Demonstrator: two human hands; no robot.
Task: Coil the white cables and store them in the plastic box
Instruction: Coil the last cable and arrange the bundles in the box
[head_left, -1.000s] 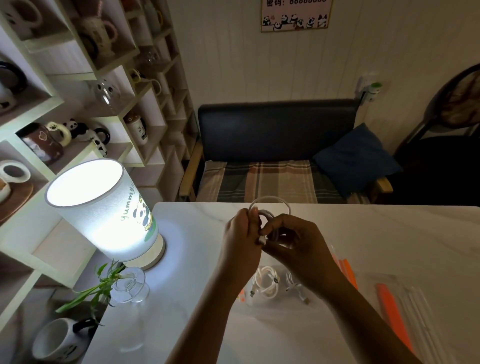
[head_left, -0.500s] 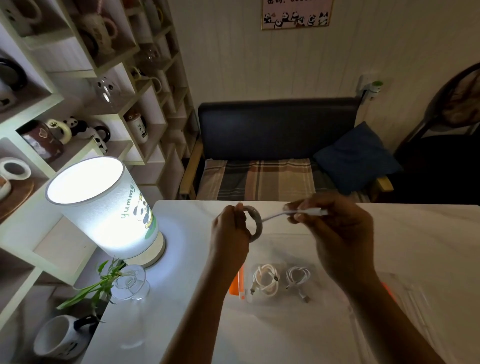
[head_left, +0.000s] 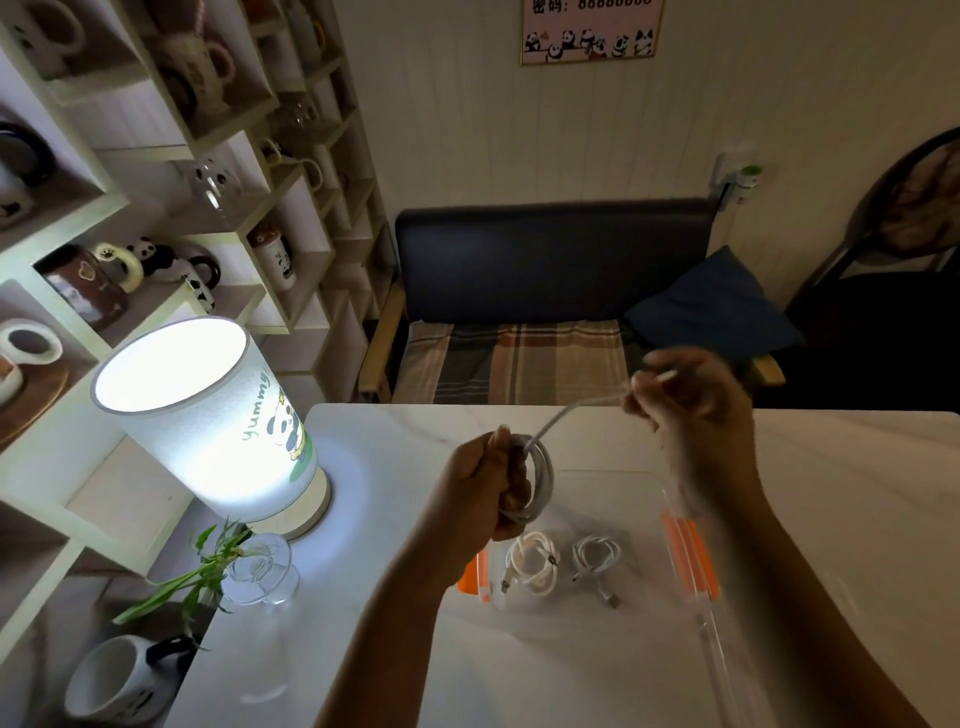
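My left hand (head_left: 491, 483) grips a coiled white cable (head_left: 543, 480) above the table. The cable's free end runs up and right to my right hand (head_left: 691, 400), which pinches it taut; that hand is blurred. Below the hands, a clear plastic box (head_left: 613, 480) with orange clips lies on the white table (head_left: 379, 467). Two coiled white cables rest inside it: a thicker coil (head_left: 532, 564) on the left and a thinner coil (head_left: 597, 561) to its right.
A lit cylinder lamp (head_left: 208, 421) stands at the table's left, with a glass vase holding a green plant (head_left: 260, 569) in front of it. The box's clear lid with orange clips (head_left: 696, 561) lies at the right. A bench (head_left: 545, 312) and shelves of mugs (head_left: 156, 208) stand beyond.
My right hand has pulled the cable's free end out, up and to the right, away from the left hand. The left hand keeps hold of the coil and has dropped slightly.
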